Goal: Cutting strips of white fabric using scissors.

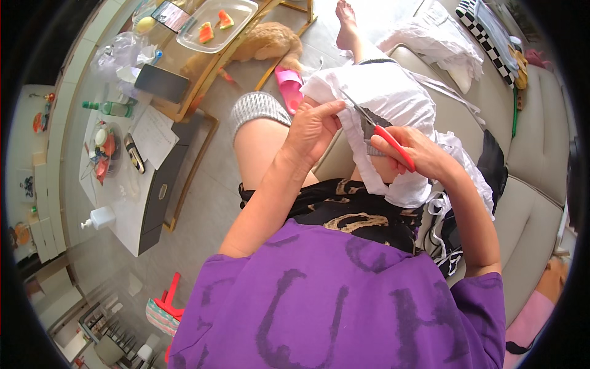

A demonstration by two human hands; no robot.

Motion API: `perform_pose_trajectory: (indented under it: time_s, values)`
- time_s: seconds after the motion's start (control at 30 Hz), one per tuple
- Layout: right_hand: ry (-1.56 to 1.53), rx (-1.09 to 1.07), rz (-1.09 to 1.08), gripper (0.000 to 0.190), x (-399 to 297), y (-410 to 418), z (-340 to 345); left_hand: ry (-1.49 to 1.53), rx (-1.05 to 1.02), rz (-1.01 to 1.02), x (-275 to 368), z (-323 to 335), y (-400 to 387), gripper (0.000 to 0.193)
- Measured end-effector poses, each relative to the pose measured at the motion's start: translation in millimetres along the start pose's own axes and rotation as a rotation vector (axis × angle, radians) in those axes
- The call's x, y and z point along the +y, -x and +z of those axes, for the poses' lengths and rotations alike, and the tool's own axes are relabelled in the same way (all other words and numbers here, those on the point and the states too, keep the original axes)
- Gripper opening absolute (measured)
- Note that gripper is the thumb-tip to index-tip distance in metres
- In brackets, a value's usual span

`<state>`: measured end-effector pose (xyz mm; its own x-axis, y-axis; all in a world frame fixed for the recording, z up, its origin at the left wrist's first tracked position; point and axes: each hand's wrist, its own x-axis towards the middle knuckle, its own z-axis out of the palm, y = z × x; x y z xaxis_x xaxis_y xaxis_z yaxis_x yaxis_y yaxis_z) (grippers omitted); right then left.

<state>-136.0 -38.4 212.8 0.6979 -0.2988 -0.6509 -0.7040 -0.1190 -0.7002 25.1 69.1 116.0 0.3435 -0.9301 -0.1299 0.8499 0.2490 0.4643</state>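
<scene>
White cloth (392, 85) lies draped over my right leg and the sofa. My left hand (309, 131) pinches the cloth's near edge between thumb and fingers. From there a narrow white strip (362, 159) hangs down towards my lap. In my right hand (410, 150) is a pair of scissors with red handles (392, 142). Their metal blades point up and left, at the cloth close to my left fingertips. Whether the blades are parted is too fine to tell. A dark grey patch (378, 115) shows behind the scissors, partly covered by cloth and hand.
I sit on a grey sofa (530, 207) with more white cloth (433, 41) on it. A cat (267, 44) lies beside the coffee table, near a pink slipper (290, 87). The table bears a plastic tray (184, 44) of watermelon, a dark phone (162, 83) and a pump bottle (102, 217).
</scene>
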Motion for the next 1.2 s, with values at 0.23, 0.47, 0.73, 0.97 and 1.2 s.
perform_pose_trajectory:
  time_s: [0.23, 0.47, 0.73, 0.97, 1.2]
  values:
    - [0.199, 0.124, -0.04, 0.054, 3, -2, -1, 0.019, 0.011, 0.001, 4, 0, 2, 0.042]
    - [0.067, 0.075, -0.02, 0.053, -3, 1, 4, 0.038, -0.043, -0.059, 7, 0, 3, 0.048]
    - [-0.021, -0.05, -0.007, 0.053, -5, -1, 5, 0.04, -0.027, 0.02, 14, -6, 4, 0.053]
    - [-0.071, -0.079, -0.01, 0.055, 0, -2, 6, 0.02, 0.006, 0.017, 14, -6, 5, 0.052]
    - [-0.149, -0.036, -0.002, 0.06, 1, -18, 20, -0.011, 0.006, 0.017, 9, -2, 11, 0.052]
